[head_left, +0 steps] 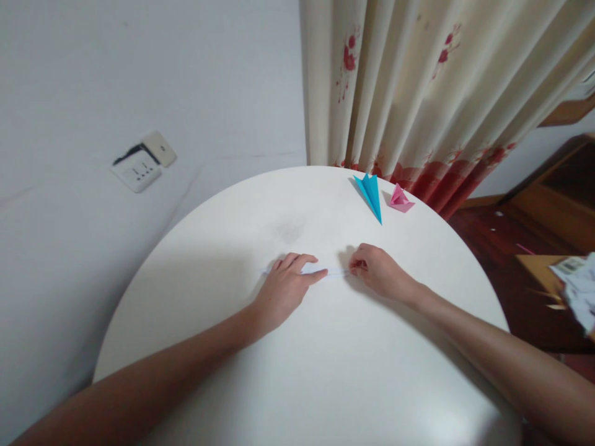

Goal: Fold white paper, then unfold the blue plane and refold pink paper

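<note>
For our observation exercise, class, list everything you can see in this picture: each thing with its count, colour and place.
round table: one, white, centre of view
folded paper strip: one, white, flat on the table between the two hands
paper plane: one, blue, far edge of the table
folded paper figure: one, pink, just right of the plane
curtain: one, cream with red flowers, behind the table
wall socket: one, white, on the wall at left, with a switch beside it
wooden furniture: brown, far right
papers: white, right edge
left hand: one, pressing flat on the strip
right hand: one, pinching the strip's right end
</note>
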Demonstrator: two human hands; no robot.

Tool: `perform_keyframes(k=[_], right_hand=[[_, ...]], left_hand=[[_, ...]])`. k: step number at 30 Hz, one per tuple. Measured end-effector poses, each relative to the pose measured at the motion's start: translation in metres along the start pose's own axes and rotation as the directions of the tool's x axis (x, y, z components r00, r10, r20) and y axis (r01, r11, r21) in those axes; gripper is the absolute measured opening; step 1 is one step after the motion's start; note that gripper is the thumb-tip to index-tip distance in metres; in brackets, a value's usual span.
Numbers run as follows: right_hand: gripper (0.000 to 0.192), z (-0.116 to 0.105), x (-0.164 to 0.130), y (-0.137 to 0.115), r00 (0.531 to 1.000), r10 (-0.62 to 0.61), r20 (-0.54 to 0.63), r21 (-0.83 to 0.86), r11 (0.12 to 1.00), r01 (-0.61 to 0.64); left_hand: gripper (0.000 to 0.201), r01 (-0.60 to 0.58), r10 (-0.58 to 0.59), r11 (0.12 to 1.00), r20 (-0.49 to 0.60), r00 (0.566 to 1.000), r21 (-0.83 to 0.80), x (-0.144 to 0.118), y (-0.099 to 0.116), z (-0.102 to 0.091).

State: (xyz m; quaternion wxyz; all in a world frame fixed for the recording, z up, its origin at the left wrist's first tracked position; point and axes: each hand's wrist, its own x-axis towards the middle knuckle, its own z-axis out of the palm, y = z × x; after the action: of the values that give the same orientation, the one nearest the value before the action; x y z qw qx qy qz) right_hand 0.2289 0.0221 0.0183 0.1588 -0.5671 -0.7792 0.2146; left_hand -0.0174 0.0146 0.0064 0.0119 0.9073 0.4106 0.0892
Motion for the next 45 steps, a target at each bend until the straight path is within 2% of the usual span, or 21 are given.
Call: perform_keyframes(k=[4,11,18,23,28,30,32,34,37,41,45], right_hand=[[0.015,0.001,-0.001,-0.001,0.998,0.049,-0.048,0.043,0.998,-0.047],[0.014,0.009,0.001,-0.012,0.999,0.041,-0.023,0.025,0.999,-0.040],[0.015,0.011,0.002,-0.010,0.999,0.050,0.009,-0.035,0.998,-0.050],[0.013,0.011,0.004,-0.004,0.999,0.042,0.009,0.015,0.999,-0.042],[0.010,0.005,0.000,-0.001,0.996,0.042,-0.078,0.087,0.996,-0.035],[0.013,0.006,-0.007,-0.008,0.994,-0.001,-0.114,0.036,0.999,0.005],[0.021,0.010,-0.018,-0.019,0.986,-0.083,-0.143,-0.085,0.994,0.072],[0.026,0.018,-0.031,-0.032,0.980,-0.158,-0.123,-0.227,0.966,0.127],[0.036,0.030,-0.044,-0.044,0.982,-0.179,-0.064,-0.346,0.927,0.146],[0.035,0.030,-0.043,-0.041,0.985,-0.169,-0.041,-0.344,0.928,0.145],[0.031,0.017,-0.032,-0.024,0.984,-0.132,-0.123,-0.224,0.969,0.102]], left_hand=[[0.051,0.002,-0.002,1.000,0.007,1.000,0.000,0.000,0.001,-0.001],[0.050,-0.002,0.002,1.000,-0.013,1.000,0.000,-0.001,0.000,0.002],[0.050,-0.003,0.003,1.000,-0.017,1.000,0.010,-0.001,-0.001,0.003],[0.049,-0.001,0.002,1.000,-0.026,1.000,0.015,0.000,0.000,0.002],[0.047,-0.006,0.007,1.000,-0.029,1.000,0.031,-0.001,0.000,0.003],[0.047,-0.006,0.007,0.999,-0.023,1.000,0.031,-0.001,0.000,0.002],[0.049,0.000,0.001,1.000,-0.021,1.000,0.026,-0.001,0.001,0.002],[0.050,0.004,-0.003,1.000,-0.025,1.000,0.015,0.000,0.001,0.002],[0.051,0.005,-0.005,1.000,-0.028,1.000,-0.001,0.000,0.000,0.002],[0.051,0.012,-0.013,1.000,-0.027,1.000,-0.021,0.000,0.001,0.001],[0.053,0.007,-0.012,0.996,-0.057,0.998,-0.083,-0.001,0.000,0.001]])
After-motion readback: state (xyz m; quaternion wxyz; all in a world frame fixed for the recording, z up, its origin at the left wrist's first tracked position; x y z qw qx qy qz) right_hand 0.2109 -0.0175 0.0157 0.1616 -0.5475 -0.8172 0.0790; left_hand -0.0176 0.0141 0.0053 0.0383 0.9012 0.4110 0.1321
